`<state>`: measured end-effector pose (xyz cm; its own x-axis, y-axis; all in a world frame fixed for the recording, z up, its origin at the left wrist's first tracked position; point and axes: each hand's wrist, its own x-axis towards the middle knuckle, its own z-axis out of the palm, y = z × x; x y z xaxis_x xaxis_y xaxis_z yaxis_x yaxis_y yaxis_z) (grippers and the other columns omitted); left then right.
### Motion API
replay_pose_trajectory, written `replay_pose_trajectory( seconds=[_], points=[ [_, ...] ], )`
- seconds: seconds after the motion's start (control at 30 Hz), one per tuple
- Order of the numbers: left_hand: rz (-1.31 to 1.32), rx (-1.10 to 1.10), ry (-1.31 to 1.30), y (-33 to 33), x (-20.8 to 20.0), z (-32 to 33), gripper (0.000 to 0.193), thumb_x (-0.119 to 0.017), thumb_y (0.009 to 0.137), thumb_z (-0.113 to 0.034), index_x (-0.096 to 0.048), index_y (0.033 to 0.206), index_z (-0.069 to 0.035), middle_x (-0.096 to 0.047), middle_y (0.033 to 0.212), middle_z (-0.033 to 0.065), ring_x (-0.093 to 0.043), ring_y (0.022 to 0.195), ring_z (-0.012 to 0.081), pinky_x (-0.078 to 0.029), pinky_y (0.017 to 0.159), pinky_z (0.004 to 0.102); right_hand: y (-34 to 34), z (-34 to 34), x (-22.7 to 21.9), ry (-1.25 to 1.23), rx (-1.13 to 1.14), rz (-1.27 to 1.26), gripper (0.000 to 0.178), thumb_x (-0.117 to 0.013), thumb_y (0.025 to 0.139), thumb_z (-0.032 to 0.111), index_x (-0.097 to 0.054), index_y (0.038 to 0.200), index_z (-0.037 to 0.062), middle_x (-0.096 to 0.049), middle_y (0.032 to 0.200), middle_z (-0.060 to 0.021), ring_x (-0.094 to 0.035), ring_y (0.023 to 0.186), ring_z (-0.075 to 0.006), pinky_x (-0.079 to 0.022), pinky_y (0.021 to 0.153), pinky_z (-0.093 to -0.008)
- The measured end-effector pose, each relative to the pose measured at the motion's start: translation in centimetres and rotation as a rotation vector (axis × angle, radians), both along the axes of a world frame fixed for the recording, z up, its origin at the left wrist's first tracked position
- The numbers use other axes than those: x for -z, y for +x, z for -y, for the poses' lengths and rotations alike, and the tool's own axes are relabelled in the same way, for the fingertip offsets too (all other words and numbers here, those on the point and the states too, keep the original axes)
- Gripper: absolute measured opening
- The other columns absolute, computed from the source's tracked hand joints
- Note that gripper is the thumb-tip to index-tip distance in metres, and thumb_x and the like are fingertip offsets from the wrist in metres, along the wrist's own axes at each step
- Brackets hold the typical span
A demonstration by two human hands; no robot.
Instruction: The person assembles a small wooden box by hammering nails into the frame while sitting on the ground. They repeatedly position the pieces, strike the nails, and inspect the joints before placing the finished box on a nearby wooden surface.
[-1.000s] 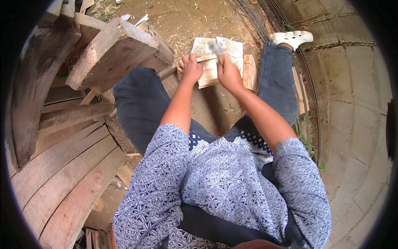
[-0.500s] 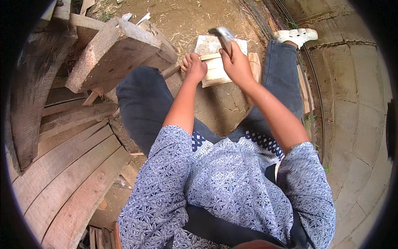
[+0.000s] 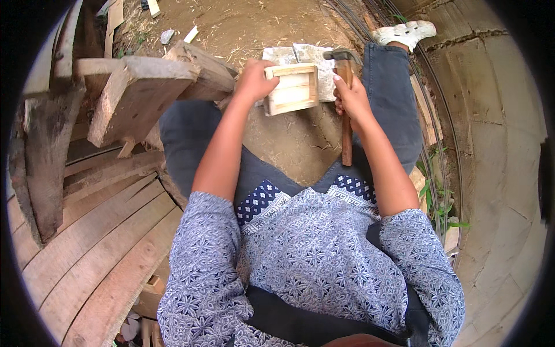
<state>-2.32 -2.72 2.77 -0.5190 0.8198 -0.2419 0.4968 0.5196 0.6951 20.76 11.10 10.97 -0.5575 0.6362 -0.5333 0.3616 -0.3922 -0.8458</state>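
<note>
My left hand [image 3: 256, 82] grips the left side of a small, shallow wooden box [image 3: 292, 106], its thumb over the rim. The box is pale wood, and its hollow side faces up toward me. In my right hand [image 3: 352, 97] is a hammer [image 3: 346, 139], held by its wooden handle, the metal head pointing away from me and the handle end toward my lap. A whitish flat block [image 3: 313, 54] lies on the ground just beyond the box, partly covered by it.
Rough timber beams [image 3: 144, 92] jut in at the left, close to my left arm. Below them are wooden planks [image 3: 110, 248]. Dark cables [image 3: 437, 110] run along a concrete surface [image 3: 491, 173] at the right. Wood shavings litter the dirt ground [image 3: 243, 26].
The box has been turned so its hollow side shows, and my left hand has shifted left with it. My right hand has lowered the hammer to the right of the box.
</note>
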Motion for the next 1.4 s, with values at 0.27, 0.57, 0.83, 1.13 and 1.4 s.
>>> replay_pose_trajectory(
  seconds=[0.27,0.57,0.83,1.13,1.4],
  points=[
    [-0.292,0.234,0.269,2.9,-6.7,1.9,0.048,-0.081,0.071,-0.006,-0.057,0.113,-0.009,-0.055,0.113,0.0141,-0.055,0.111,0.0366,-0.047,0.092,0.0426,3.5,-1.9,5.4,-0.013,0.306,-0.061,0.032,-0.062,0.098,0.026,-0.052,0.120,0.0058,-0.050,0.074,0.0008,-0.045,0.048,-0.0072,-0.039,0.043,-0.0250],
    [-0.332,0.373,0.139,4.1,-8.1,3.4,0.065,-0.083,0.069,-0.008,-0.056,0.129,-0.014,-0.054,0.116,0.0141,-0.056,0.108,0.0358,-0.048,0.093,0.0430,4.9,-4.1,13.1,0.557,0.067,0.689,0.091,-0.089,0.063,0.043,-0.050,0.129,-0.0056,-0.058,0.129,-0.0253,-0.056,0.121,-0.0375,-0.045,0.102,-0.0415],
    [-0.331,0.341,0.162,3.6,-6.4,4.2,0.068,-0.077,0.071,-0.002,-0.056,0.134,-0.017,-0.053,0.112,0.0132,-0.054,0.109,0.0344,-0.048,0.091,0.0430,5.1,-3.9,14.2,0.479,0.073,0.712,0.096,-0.091,0.060,0.046,-0.049,0.130,-0.0045,-0.060,0.127,-0.0237,-0.059,0.118,-0.0368,-0.048,0.100,-0.0415],
    [-0.588,0.463,0.241,4.6,-5.7,4.1,0.051,-0.063,0.077,0.001,-0.058,0.127,-0.011,-0.054,0.115,0.0091,-0.054,0.111,0.0295,-0.043,0.097,0.0443,5.1,-3.7,14.5,0.447,0.065,0.674,0.099,-0.092,0.058,0.046,-0.047,0.129,-0.0055,-0.062,0.123,-0.0240,-0.062,0.113,-0.0357,-0.050,0.096,-0.0416],
    [-0.778,0.419,0.415,4.7,-5.9,3.8,0.061,-0.068,0.067,0.004,-0.060,0.125,-0.012,-0.056,0.118,0.0095,-0.054,0.114,0.0330,-0.043,0.098,0.0450,4.9,-3.5,14.1,0.396,0.040,0.690,0.103,-0.094,0.056,0.044,-0.042,0.130,-0.0058,-0.063,0.119,-0.0257,-0.065,0.108,-0.0352,-0.052,0.091,-0.0404]
  ],
)
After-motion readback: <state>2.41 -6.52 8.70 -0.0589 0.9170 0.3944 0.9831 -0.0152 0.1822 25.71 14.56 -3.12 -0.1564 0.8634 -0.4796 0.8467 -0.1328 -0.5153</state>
